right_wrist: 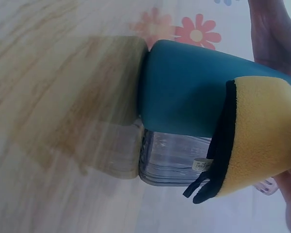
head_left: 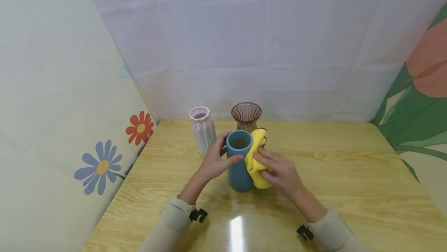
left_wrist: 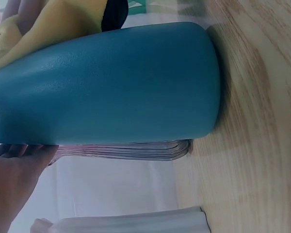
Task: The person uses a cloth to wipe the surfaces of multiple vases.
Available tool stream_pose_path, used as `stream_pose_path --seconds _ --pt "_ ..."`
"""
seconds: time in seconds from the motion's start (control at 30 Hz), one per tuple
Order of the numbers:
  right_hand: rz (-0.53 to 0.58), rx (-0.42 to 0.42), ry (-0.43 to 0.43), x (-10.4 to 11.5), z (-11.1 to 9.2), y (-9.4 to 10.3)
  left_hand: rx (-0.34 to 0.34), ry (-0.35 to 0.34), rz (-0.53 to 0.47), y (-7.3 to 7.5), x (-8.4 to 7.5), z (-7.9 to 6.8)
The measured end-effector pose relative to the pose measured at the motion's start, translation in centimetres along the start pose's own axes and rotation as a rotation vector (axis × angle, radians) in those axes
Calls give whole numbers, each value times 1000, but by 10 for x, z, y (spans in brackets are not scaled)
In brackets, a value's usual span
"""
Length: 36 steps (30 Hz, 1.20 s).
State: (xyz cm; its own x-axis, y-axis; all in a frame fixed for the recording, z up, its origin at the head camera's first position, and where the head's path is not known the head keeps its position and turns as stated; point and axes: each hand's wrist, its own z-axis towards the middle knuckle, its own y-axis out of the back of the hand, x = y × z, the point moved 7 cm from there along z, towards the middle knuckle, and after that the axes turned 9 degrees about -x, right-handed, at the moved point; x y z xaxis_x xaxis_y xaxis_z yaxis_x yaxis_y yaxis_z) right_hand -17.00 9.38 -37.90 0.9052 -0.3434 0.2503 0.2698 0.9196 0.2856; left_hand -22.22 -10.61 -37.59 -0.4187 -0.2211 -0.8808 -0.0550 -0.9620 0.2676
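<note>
A blue vase (head_left: pixel 240 172) stands upright on the wooden table, its round mouth facing up. My left hand (head_left: pixel 216 161) grips its upper left side, thumb across the front and fingers behind. On the opposite side my right hand (head_left: pixel 281 170) holds a yellow cloth (head_left: pixel 258 166) against the vase, pinched under the fingers. Dark edging and a small tag show on the cloth (right_wrist: pixel 262 136) in the right wrist view. Close behind the blue vase stands a purple glass vase (head_left: pixel 246 113), its lower part hidden in the head view.
A ribbed pinkish-white vase (head_left: pixel 203 130) stands behind my left hand. The wooden table (head_left: pixel 335 166) reaches back to a white sheet-like wall (head_left: pixel 265 42). Flower-printed panels (head_left: pixel 52 108) flank the table. A black wrist strap (head_left: pixel 198 215) sits at my left cuff.
</note>
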Motion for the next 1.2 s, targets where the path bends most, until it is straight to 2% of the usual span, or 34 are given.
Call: stream_pose_path --seconds 0.37,0.83,1.2 --pt "-33 39 -29 1 -10 -3 8 -14 -17 0 3 5" --pt "-67 63 -14 2 -17 -4 51 -4 -36 0 5 9" --pt "-90 157 -82 -3 -28 -8 77 -11 -37 0 2 11"
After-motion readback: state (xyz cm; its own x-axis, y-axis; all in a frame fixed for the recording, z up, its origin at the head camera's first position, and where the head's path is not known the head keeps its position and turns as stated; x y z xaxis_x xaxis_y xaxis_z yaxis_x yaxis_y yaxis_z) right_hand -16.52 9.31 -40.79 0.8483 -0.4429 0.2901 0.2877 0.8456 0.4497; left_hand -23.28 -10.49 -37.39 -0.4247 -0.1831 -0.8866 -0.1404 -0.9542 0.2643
